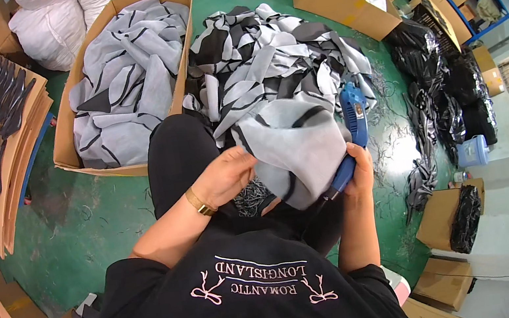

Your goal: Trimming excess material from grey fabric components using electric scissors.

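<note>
A piece of grey and black fabric (296,146) is stretched over my lap between my two hands. My left hand (228,175), with a gold watch at the wrist, pinches its left edge. Closed round the lower part of a blue handheld power tool (355,118) is my right hand (361,169), at the fabric's right edge. The tool stands upright, its rounded body up and a dark cord end low by my wrist. Its exact kind I cannot make out. Just beyond lies a heap of similar grey, white and black fabric pieces (270,50).
At the left stands a large cardboard box (187,70) full of grey fabric. Another carton (343,5) is at the far right. Black plastic bags (425,59) and a blue bucket (473,151) line the right side. Dark scraps (423,179) litter the green floor.
</note>
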A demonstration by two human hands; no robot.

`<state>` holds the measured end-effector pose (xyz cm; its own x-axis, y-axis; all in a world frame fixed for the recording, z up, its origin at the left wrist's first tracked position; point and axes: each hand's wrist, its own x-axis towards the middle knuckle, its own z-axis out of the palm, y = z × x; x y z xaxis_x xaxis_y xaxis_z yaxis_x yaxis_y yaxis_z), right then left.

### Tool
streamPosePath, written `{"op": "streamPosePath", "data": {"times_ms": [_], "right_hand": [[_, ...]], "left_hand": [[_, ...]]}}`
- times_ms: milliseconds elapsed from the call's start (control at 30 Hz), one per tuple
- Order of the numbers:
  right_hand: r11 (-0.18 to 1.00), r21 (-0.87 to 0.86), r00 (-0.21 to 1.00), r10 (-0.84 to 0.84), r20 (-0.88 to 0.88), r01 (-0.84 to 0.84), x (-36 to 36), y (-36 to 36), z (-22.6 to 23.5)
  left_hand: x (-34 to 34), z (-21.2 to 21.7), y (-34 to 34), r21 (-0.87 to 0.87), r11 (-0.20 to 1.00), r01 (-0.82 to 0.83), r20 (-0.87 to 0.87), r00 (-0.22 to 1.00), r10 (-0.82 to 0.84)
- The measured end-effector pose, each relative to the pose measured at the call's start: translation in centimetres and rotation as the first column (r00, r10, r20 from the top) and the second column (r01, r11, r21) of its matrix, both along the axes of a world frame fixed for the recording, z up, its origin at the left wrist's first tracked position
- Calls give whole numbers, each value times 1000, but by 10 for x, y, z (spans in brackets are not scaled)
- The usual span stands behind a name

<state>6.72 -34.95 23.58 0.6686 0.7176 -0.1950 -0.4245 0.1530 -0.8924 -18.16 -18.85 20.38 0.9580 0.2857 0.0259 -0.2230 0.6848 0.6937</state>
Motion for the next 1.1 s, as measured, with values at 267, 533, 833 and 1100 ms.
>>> {"op": "streamPosePath", "data": {"times_ms": [267, 533, 833, 1100], "right_hand": [[983, -184, 995, 1, -102, -20, 5, 17, -34], [954, -298, 994, 13, -113, -46, 19, 20, -47], [925, -313, 936, 286, 202, -215, -30, 23, 5], [833, -485, 809, 466, 359, -265, -43, 31, 0]], "left_hand": [[12, 28, 9, -612, 787, -81, 166, 959, 229], [12, 34, -3, 99, 979, -176, -337, 920, 199], [50, 23, -1, 120, 953, -277, -376, 876, 302], [46, 27, 8, -109, 989, -103, -343, 937, 60]]}}
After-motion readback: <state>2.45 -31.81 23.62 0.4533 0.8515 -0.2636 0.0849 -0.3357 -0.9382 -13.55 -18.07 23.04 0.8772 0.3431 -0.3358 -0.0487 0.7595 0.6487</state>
